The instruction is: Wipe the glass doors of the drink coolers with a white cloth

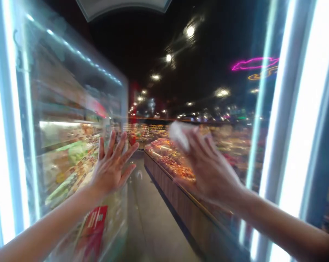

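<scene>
In the middle right of the head view, my right hand (208, 163) is raised and blurred by motion, with a crumpled white tissue or cloth (180, 134) under its fingertips. My left hand (111, 167) is lifted at the middle left, its fingers spread apart and nothing in them. Both palms face away from me, towards what looks like a clear glass pane (79, 69). I cannot tell whether the left palm touches it. Much of the tissue is hidden behind the right fingers.
Bright light tubes (303, 120) stand upright on both sides. Shelves with packaged food (74, 156) line the left, with a red sign (94, 229) low down. Beyond the hands, a wood-sided display counter (164, 167) heaped with goods runs along a grey floor aisle (150, 214).
</scene>
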### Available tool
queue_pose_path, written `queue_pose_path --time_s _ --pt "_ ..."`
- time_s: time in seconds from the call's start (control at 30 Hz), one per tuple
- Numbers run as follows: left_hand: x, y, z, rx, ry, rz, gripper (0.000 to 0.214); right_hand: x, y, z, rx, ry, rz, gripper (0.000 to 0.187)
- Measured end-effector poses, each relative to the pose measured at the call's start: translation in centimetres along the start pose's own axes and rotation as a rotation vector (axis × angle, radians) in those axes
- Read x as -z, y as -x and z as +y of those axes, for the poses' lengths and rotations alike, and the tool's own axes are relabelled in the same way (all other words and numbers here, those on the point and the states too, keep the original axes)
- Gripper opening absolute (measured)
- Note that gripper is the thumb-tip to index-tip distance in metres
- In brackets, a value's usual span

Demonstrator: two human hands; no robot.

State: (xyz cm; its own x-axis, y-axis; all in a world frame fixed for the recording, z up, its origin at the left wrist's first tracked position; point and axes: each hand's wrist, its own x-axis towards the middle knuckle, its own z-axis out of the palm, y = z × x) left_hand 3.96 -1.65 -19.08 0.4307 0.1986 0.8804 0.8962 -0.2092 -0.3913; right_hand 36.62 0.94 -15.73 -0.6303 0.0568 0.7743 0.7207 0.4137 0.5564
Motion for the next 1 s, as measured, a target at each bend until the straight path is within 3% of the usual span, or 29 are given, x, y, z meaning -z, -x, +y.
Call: queue_pose_path --time_s 0.07,0.1,0.2,0.27,0.3,0.4,0.47,0.53,0.6,0.67,0.73,0.83,0.87,0.93,1.0 --pt "0.2 0.1 -0.8 -0.032 -0.008 -0.03 0.078 -0.3 -0.9 -1.1 0.261 -0.026 -0.049 0.091" --pt "0.4 0.2 -1.5 -0.042 -0.013 -0.036 0.077 -0.1 -1.8 -0.7 0.267 -0.014 -0.049 0.088" --pt "1.2 0.4 -4.6 -0.008 -0.04 -0.003 0.075 0.9 -5.4 2.0 -0.082 0.071 0.04 0.085" --pt "1.7 0.6 -6.7 0.043 -0.061 0.014 0.073 0.8 -7.0 2.2 -0.189 0.062 0.09 0.091" --pt "2.0 0.8 -7.6 0.062 -0.07 0.009 0.073 0.3 -7.2 1.2 -0.144 0.038 0.088 0.095" --pt "2.5 1.7 -9.5 0.077 -0.083 -0.012 0.073 -2.3 -7.0 -4.1 0.267 -0.078 -0.007 0.106" --pt "2.6 2.5 -10.6 0.072 -0.084 -0.02 0.074 -3.2 -8.2 -6.5 0.435 -0.123 -0.057 0.104" --pt "2.9 3.3 -11.9 0.074 -0.085 -0.013 0.073 -2.8 -11.4 -6.5 0.355 -0.119 -0.026 0.096" --pt "3.1 4.1 -13.4 0.088 -0.084 0.002 0.073 -1.8 -15.6 -5.4 0.124 -0.089 0.066 0.088" --pt "3.3 4.8 -14.7 0.106 -0.077 0.008 0.073 -1.5 -18.5 -5.6 -0.002 -0.071 0.112 0.089" --pt "3.4 5.6 -15.7 0.127 -0.063 0.002 0.072 -2.5 -19.2 -8.2 0.073 -0.098 0.095 0.096" --pt "3.2 6.8 -16.6 0.16 -0.036 0.029 0.074 -4.7 -17.9 -13.1 0.385 -0.16 -0.041 0.11" --pt "3.2 7.1 -16.6 0.17 -0.023 0.039 0.074 -5.0 -17.7 -14.0 0.427 -0.161 -0.071 0.11" --pt "3.1 7.6 -16.5 0.2 0.002 0.051 0.074 -4.6 -18.3 -13.9 0.307 -0.124 -0.056 0.099" --pt "3.0 7.9 -15.8 0.239 0.025 0.058 0.074 -3.5 -19.4 -12.5 0.016 -0.061 0.057 0.084"
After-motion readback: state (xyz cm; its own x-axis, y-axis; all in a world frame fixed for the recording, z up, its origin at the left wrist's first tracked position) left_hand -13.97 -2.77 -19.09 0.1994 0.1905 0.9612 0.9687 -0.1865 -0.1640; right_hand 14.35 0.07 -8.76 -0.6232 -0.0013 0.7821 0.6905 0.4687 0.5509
